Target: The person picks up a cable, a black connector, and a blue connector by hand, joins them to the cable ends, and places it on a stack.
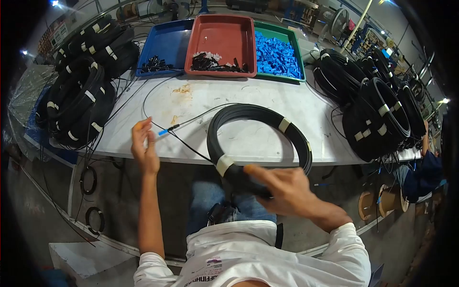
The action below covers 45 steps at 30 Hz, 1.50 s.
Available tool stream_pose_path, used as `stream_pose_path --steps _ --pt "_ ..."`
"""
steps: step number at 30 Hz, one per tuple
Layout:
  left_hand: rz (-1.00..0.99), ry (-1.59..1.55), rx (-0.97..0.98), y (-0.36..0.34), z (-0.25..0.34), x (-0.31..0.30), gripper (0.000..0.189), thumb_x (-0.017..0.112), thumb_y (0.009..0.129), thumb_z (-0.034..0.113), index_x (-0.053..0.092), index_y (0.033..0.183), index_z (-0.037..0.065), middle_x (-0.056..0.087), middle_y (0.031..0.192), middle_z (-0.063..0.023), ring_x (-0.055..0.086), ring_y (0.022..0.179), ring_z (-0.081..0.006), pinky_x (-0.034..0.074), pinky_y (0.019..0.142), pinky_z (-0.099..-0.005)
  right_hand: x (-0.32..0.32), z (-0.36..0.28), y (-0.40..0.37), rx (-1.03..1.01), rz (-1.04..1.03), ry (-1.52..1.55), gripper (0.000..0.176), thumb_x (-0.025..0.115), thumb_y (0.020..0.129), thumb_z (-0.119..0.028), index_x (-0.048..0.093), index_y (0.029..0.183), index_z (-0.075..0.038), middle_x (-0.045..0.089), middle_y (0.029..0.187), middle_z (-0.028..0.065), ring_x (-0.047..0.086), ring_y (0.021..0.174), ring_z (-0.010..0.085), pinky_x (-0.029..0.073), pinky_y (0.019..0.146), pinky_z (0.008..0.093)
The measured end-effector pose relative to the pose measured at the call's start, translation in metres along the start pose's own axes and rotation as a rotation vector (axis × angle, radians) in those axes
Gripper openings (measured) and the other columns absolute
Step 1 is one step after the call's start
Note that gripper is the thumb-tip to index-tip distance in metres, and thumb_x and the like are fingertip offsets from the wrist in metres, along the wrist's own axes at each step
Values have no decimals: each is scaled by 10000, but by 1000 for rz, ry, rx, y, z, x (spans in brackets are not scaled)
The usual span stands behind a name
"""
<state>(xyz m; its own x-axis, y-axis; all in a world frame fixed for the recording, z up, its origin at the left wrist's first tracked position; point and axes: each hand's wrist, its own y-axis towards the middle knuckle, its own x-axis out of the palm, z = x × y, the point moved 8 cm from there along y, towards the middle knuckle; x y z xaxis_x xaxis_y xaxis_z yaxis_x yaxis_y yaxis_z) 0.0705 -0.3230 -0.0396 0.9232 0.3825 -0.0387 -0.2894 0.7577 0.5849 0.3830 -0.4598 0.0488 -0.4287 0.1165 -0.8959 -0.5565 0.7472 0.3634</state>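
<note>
Nearest the camera is the person's white shirt, whose dark chest print is cut off by the frame edge and cannot be read whole. Just in front of it the right hand has its fingers clamped over the near arc of the coil, a ring of black cable. The coil lies flat on the white tabletop with its near arc hanging over the front edge. Plain white tape bands bind the coil; no writing shows on them. Left of the coil, at the tabletop's front edge, the left hand is raised, its fingers drawn together on the tip of the lead, the coil's free end. The lead's blue connector sits just beside those fingers. Its long axis runs from lower left to upper right, blue tip toward the left hand, and the lead goes on to the coil's far arc. Beyond the coil three trays stand in a row: a blue tray, a red tray with small black parts, and a green tray of blue pieces. Heaps of taped black coils lie far left and far right of the coil. Right of the coil, past the tabletop, another person's blue sleeve shows.
</note>
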Motion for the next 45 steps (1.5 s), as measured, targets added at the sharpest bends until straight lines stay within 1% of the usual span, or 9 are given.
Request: stream_pose_path --steps 5,9,16,21,28,29,36,41,45 --pt "311 -109 -45 -32 -7 -48 296 572 1014 292 520 1173 48 625 1154 -92 522 930 -137 416 869 -318 -102 20 12 -34 413 245 696 774 628 -55 568 1291 -4 720 861 121 704 672 174 538 597 272" --pt "80 -265 -305 -85 -26 -14 345 606 995 313 539 1215 56 615 1060 -52 550 967 -127 442 834 -278 -122 70 -7 336 627 780 692 712 625 -62 536 1282 69 672 782 103 582 520 88 430 481 187" --pt "-2 -594 -345 -137 22 59 839 751 872 387 247 1487 119 398 1377 -96 504 1174 -219 495 942 -371 -35 105 -58 300 794 1537 653 697 763 -134 454 1364 -53 556 670 100 503 401 151 393 346 266" --pt "-140 -737 -395 -168 56 84 1105 818 772 75 52 1559 198 298 1499 -103 443 1332 -319 465 1033 -545 39 96 -95 546 833 1788 507 634 780 -174 469 1259 -148 476 667 63 462 413 154 430 386 291" --pt "-4 -450 -378 -174 53 65 1010 622 748 -117 86 1555 169 98 1648 -141 436 1339 -262 469 1044 -482 102 85 -132 761 969 2082 302 572 899 -147 443 1168 -194 488 726 73 482 476 149 421 403 282" --pt "10 -414 -394 -173 54 62 1012 542 690 -171 132 1549 172 188 1639 -159 468 1319 -240 496 992 -380 107 82 -135 715 957 2118 284 576 900 -146 439 1145 -197 527 770 95 485 494 157 440 435 296" --pt "-120 -457 -528 -132 69 63 960 483 627 -183 225 1508 99 357 1561 -218 557 1139 -168 462 708 -188 105 89 -138 908 853 1857 411 652 898 -117 378 1205 -128 587 1008 135 607 754 198 548 652 360" --pt "-136 -351 -607 -132 45 60 952 486 590 -152 278 1494 65 379 1551 -191 431 1356 -267 452 909 -243 79 110 -117 952 727 1311 855 790 834 -129 179 1433 -116 522 1141 144 583 988 216 569 770 401" --pt "-137 -297 -611 -118 46 64 941 462 582 -133 270 1486 42 415 1515 -231 460 1350 -293 422 1022 -313 43 111 -90 985 230 397 808 807 807 -298 372 1430 -24 524 1091 170 570 990 292 462 893 412"
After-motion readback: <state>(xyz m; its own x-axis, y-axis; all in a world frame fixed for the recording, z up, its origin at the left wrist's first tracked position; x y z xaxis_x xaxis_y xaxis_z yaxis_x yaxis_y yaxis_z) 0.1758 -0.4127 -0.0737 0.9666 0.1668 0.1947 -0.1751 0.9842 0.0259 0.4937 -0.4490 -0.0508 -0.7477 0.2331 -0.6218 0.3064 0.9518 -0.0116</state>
